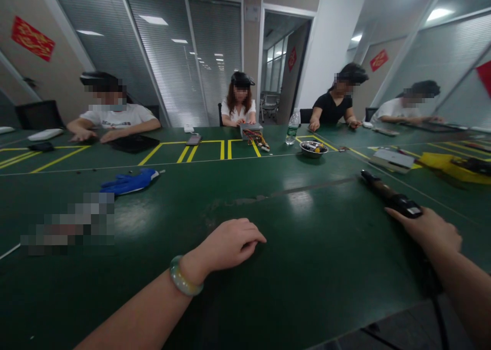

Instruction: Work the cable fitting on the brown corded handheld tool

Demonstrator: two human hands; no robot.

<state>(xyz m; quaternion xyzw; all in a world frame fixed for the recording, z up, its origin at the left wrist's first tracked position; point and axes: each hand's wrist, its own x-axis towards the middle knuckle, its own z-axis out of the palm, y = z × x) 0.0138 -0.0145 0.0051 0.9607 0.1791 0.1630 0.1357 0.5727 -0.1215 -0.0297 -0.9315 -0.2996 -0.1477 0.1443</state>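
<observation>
1. The right hand (425,232) is closed around the rear end of a corded handheld tool (389,192), probably an electric screwdriver. The exact finger placement is hard to make out.
2. The tool extends ahead of that hand, its long axis running forward and to the left, with the tip pointing away from the person. It lies low over the green worktop (307,288), though it is hard to tell whether it touches the surface.
3. The tool has a slim barrel, dark at the tip and brownish along the middle. A black cable (437,314) drops from near the hand past the worktop's edge.
4. The left hand (226,245) rests on the worktop with fingers loosely curled, holding nothing. It is well apart from the tool, and a pale green bangle (186,277) circles its wrist.
5. Farther along the worktop lie a blue glove (128,182) and a steel bowl (312,148) of small parts. Co-workers (238,114) sit across the far side.
</observation>
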